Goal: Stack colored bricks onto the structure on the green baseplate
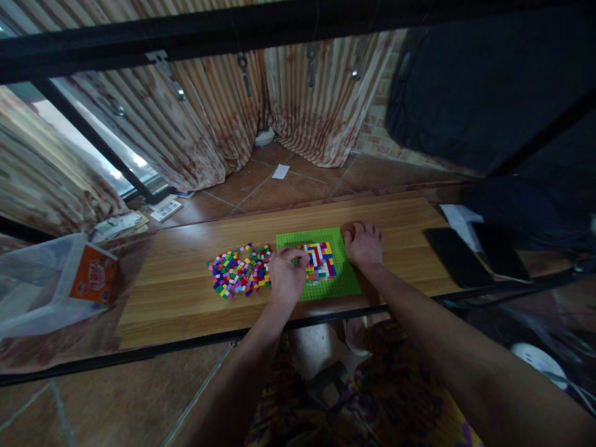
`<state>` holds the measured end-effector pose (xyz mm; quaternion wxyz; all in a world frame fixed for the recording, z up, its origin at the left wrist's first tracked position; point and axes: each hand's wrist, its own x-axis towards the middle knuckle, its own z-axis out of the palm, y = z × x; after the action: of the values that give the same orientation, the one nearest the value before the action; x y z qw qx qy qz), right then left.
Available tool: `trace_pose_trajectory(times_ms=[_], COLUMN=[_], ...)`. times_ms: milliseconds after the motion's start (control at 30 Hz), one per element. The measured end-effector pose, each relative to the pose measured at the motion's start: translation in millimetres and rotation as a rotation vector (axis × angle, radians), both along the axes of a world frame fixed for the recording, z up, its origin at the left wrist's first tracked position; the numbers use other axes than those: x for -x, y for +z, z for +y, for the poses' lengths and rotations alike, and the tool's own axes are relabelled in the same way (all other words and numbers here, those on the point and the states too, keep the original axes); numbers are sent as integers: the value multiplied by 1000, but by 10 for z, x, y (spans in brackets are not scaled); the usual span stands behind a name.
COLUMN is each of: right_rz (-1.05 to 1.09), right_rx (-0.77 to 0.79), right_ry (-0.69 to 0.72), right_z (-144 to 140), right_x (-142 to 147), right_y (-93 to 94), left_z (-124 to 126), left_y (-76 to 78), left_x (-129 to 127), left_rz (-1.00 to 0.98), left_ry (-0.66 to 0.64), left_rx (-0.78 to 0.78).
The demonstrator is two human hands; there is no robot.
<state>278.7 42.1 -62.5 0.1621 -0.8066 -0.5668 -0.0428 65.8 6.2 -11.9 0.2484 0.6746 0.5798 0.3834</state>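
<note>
A green baseplate [342, 279] lies on the wooden table [177, 304]. A block of small coloured bricks [321, 257] is built on it. My left hand [286, 276] rests on the plate's left edge, fingertips pinched against the left side of the built bricks; what they pinch is too small to tell. My right hand [364, 244] lies curled on the table at the plate's right upper corner, holding nothing visible. A loose pile of coloured bricks [239, 270] lies just left of the plate.
Two dark phones [454, 256] [500, 251] lie at the table's right end, with white paper behind them. A clear plastic bin with an orange box [93, 273] sits on the left. Curtains and tiled floor lie beyond the table.
</note>
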Motion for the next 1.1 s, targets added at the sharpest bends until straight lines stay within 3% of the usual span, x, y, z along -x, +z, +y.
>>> trace_pose_trajectory(times_ms=[267, 467, 567, 867, 1100], right_rz=[4, -1, -1, 3, 6], right_rx=[-7, 6, 2, 0, -12], right_ry=[0, 0, -6, -2, 8], right_z=[8, -4, -1, 4, -7], right_x=[-5, 4, 5, -3, -2], right_y=[-7, 1, -7, -9, -2], left_z=[-29, -11, -17, -107, -110], left_y=[-43, -143, -154, 36, -29], left_x=[12, 128, 188, 96, 41], left_rz=[-107, -452, -491, -186, 29], left_ry=[6, 91, 94, -17, -49], left_rx=[-20, 111, 141, 28, -94])
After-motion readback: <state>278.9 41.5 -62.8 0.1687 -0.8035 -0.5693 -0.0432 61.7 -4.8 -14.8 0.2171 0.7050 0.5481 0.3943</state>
